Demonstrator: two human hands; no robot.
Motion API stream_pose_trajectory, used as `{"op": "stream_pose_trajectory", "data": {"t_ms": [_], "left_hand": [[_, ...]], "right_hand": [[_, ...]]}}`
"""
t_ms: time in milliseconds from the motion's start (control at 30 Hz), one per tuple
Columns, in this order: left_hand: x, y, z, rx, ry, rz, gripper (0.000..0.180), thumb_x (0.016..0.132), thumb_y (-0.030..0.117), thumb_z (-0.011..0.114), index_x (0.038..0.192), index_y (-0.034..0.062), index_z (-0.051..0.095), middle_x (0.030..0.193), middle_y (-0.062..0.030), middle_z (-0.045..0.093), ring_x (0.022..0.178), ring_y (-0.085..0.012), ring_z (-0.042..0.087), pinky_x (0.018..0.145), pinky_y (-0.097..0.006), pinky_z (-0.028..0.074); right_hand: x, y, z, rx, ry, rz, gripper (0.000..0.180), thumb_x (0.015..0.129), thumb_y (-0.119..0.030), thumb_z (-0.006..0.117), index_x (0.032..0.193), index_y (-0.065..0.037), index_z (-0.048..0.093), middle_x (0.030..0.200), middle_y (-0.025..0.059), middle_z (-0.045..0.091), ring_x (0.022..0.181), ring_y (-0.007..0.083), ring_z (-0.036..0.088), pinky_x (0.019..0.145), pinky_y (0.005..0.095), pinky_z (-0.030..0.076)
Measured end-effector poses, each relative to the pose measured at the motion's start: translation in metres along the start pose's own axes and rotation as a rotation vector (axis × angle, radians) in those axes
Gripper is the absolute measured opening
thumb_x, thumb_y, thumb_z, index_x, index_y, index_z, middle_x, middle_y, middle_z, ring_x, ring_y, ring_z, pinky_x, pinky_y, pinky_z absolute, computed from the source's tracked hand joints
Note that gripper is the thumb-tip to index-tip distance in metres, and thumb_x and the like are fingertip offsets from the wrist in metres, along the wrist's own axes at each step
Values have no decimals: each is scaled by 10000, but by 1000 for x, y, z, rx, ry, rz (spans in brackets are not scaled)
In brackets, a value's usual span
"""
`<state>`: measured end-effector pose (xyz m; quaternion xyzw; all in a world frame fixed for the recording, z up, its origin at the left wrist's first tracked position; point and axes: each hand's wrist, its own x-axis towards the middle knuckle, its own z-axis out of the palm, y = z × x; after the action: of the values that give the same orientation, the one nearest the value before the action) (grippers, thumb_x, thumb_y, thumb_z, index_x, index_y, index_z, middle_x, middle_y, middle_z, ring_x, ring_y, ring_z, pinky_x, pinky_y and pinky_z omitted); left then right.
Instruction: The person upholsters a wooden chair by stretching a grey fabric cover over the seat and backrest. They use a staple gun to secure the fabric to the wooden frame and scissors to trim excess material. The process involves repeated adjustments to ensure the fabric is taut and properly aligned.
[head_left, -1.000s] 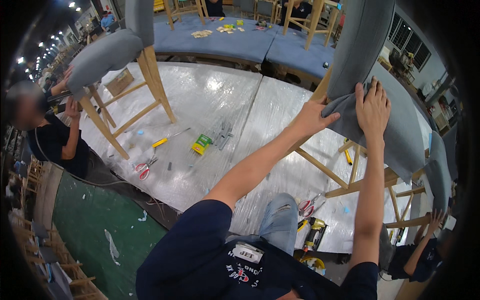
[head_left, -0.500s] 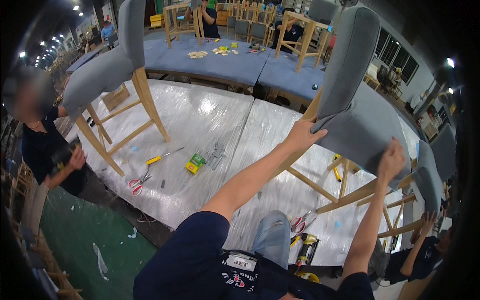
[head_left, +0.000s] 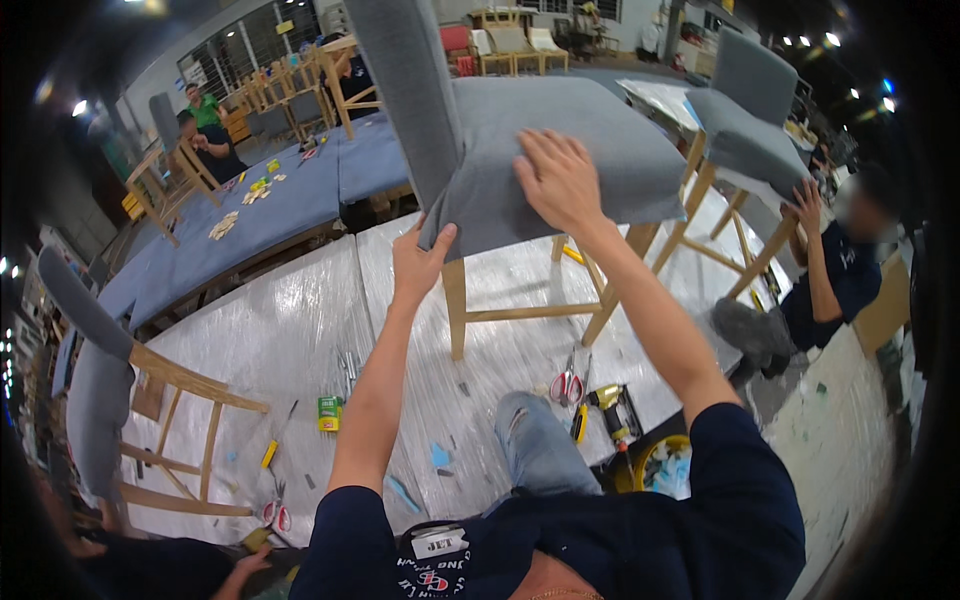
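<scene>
A high chair (head_left: 570,110) with grey fabric upholstery and pale wooden legs stands upright before me on the plastic-covered table. My left hand (head_left: 422,258) pinches the loose grey fabric (head_left: 447,215) at the seat's near corner, beside the backrest. Palm down on top of the seat, my right hand (head_left: 562,182) has its fingers stretched out and holds nothing. Below the chair lie red-handled scissors (head_left: 567,388), a yellow-handled knife (head_left: 579,424) and a yellow-black staple gun (head_left: 613,412).
A co-worker (head_left: 850,255) at the right touches another grey chair (head_left: 745,110). At the left, a tipped-looking chair (head_left: 95,400) stands near a second person's arm (head_left: 245,570). A green-yellow box (head_left: 329,414), a yellow screwdriver (head_left: 269,454) and a yellow bucket (head_left: 640,470) are close by.
My view has swung to the right. My right hand has gone from the seat's front side onto its top, nearer the backrest; my left hand still grips the corner fabric.
</scene>
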<state>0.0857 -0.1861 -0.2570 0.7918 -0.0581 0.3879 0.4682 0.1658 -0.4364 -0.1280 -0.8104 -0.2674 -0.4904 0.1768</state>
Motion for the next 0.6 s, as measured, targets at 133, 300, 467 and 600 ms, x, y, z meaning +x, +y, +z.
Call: {"op": "stream_pose_trajectory", "data": {"t_ms": [133, 300, 467, 600], "left_hand": [[-5, 23, -1, -68, -21, -39, 480, 914, 355, 717, 1163, -53, 677, 1006, -175, 737, 863, -170, 680, 782, -307, 519], [-2, 27, 27, -41, -56, -122, 528, 919, 438, 703, 1139, -41, 692, 881, -104, 735, 796, -137, 623, 732, -312, 498], [-7, 20, 12, -27, -83, -75, 481, 934, 350, 704, 1163, -72, 667, 1025, -139, 730, 925, -159, 632, 871, -314, 486], [-1, 29, -17, 91, -29, -81, 498, 947, 334, 685, 1186, -101, 648, 1065, -156, 723, 979, -180, 641, 907, -310, 474]], "right_hand": [[36, 54, -18, -44, 147, -136, 390, 1023, -302, 410, 1220, -73, 657, 1200, 151, 671, 1100, 311, 638, 1011, 420, 443], [8, 55, 12, -303, 62, 7, 296, 953, -323, 508, 1059, -109, 684, 1122, 84, 705, 1012, 277, 661, 927, 499, 449], [-46, -25, 30, 230, 233, 68, 332, 886, -346, 620, 1089, -86, 660, 1219, 102, 635, 1183, 311, 551, 1049, 485, 375], [-51, -23, 5, 738, 547, 404, 386, 857, -235, 698, 1151, -16, 578, 1214, 146, 553, 1181, 303, 516, 1047, 441, 383]]}}
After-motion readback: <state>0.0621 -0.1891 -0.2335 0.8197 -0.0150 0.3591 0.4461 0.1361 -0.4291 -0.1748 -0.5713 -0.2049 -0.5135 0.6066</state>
